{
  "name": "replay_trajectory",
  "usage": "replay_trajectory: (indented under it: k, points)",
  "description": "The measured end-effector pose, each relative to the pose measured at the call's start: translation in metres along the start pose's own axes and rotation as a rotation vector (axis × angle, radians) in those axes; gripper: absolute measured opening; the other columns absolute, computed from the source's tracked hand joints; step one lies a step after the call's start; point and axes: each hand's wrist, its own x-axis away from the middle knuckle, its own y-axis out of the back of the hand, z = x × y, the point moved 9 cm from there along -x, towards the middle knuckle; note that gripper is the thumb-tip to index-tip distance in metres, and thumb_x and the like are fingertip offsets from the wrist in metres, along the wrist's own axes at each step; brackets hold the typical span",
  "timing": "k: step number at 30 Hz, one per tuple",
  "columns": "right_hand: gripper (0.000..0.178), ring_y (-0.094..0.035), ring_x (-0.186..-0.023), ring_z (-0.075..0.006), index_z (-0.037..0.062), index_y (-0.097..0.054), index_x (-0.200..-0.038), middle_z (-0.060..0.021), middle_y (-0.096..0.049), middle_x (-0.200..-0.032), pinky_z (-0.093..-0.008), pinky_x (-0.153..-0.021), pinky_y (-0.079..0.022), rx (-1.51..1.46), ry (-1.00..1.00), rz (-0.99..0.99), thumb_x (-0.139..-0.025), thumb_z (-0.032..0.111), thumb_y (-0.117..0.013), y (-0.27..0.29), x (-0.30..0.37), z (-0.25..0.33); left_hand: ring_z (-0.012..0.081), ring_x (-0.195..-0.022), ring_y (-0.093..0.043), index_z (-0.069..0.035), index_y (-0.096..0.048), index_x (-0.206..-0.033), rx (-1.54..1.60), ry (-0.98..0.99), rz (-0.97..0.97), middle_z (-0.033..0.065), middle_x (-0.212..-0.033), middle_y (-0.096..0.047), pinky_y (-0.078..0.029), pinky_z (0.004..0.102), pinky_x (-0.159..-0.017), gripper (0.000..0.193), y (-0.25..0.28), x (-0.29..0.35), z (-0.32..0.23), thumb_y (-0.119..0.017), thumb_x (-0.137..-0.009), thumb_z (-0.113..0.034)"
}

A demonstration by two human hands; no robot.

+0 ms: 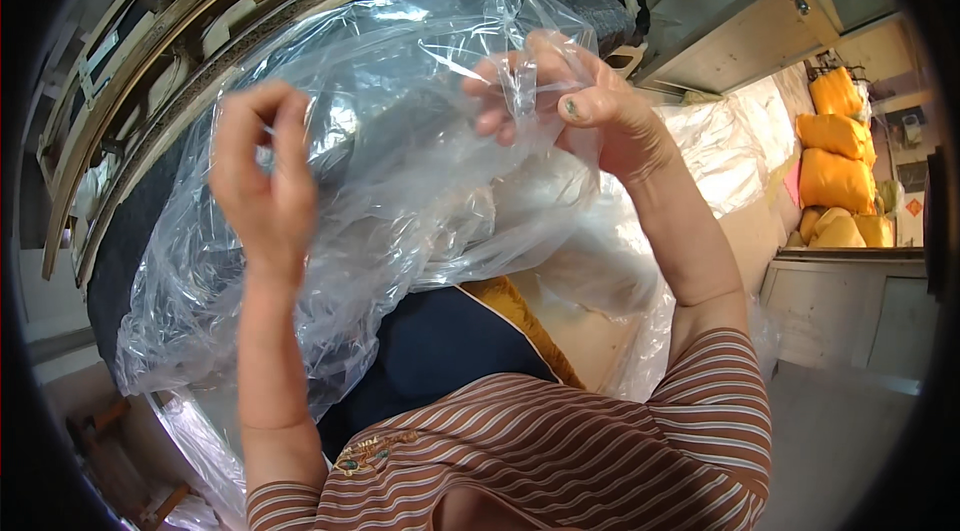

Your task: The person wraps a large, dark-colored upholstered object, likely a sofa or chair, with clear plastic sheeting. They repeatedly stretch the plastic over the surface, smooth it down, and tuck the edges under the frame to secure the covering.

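Observation:
A large, crumpled piece of clear plastic film (400, 171) spreads before me over a dark surface and down toward my lap. Whether it is a bag or a loose sheet I cannot tell. My left hand (262, 166) is raised at its left side, a little blurred, thumb and fingers curled together against the film. Opposite it, my right hand (585, 106) is lifted at the film's upper right part. The right fingers are spread, the thumb stands apart, and folds of film drape over the fingers and palm.
Long curved rails (165, 41) of a frame run along the far left, beside the dark covered surface (130, 231). Shiny plastic (735, 146) lies to the right. Beyond it, orange bundles (838, 176) are stacked on a cabinet (840, 306). Dark blue cloth (440, 346) with a mustard edge covers my lap.

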Motion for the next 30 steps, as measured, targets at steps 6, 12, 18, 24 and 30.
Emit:
replay_trajectory:
  k: [6, 12, 18, 24, 30]
  points:
    - [0.030, -0.060, -0.110, -0.0329, 0.0098, -0.058, -0.095, -0.0223, -0.048, -0.134, -0.0466, -0.099, -0.046, -0.278, 0.148, 0.092, -0.073, 0.024, -0.074, -0.033, -0.014, -0.014, 0.0151, -0.068, -0.054, -0.001, -0.057, -0.094, 0.359, 0.113, 0.150, 0.0063, -0.088, -0.057, -0.044, 0.0272, -0.061, 0.037, -0.048, 0.057, -0.048, -0.082, -0.071, -0.017]
    - [0.027, -0.052, -0.119, -0.0361, 0.0111, -0.050, -0.082, -0.0208, -0.046, -0.133, -0.0455, -0.097, -0.049, -0.440, 0.286, -0.026, -0.076, 0.019, -0.075, -0.033, -0.013, -0.017, 0.0178, -0.078, -0.054, -0.002, -0.054, -0.092, 0.253, 0.164, 0.105, 0.0067, -0.088, -0.052, -0.044, 0.0304, -0.066, 0.039, -0.050, 0.069, -0.053, -0.082, -0.071, -0.020]
    - [0.022, -0.053, -0.117, -0.0312, 0.0098, -0.051, -0.087, -0.0142, -0.050, -0.128, -0.0464, -0.100, -0.047, -0.633, 0.379, -0.028, -0.079, 0.011, -0.071, -0.034, -0.014, -0.025, 0.0197, -0.085, -0.056, -0.003, -0.057, -0.091, 0.395, 0.084, 0.005, 0.0090, -0.091, -0.058, -0.044, 0.0294, -0.075, 0.013, -0.057, 0.069, -0.043, -0.068, -0.083, -0.004]
    - [0.048, -0.056, -0.088, -0.0161, 0.0140, -0.049, -0.120, -0.0035, -0.057, -0.094, -0.0294, -0.081, -0.049, -0.073, 0.259, -0.146, -0.077, 0.013, -0.070, -0.005, -0.013, 0.006, 0.0198, -0.078, -0.061, -0.003, -0.059, -0.095, 0.356, 0.187, 0.093, 0.0084, -0.088, -0.063, -0.047, 0.0275, -0.070, 0.013, -0.052, 0.081, -0.041, -0.066, -0.084, -0.003]
    - [0.062, -0.049, -0.078, -0.0055, 0.0121, -0.051, -0.136, 0.0054, -0.050, -0.081, -0.0203, -0.078, -0.042, 0.571, 0.259, 0.048, -0.076, 0.005, -0.060, -0.024, -0.017, 0.042, 0.0203, -0.074, -0.060, -0.002, -0.060, -0.097, 0.230, 0.018, 0.147, 0.0100, -0.086, -0.062, -0.047, 0.0280, -0.066, 0.018, -0.044, 0.078, -0.047, -0.069, -0.081, -0.001]
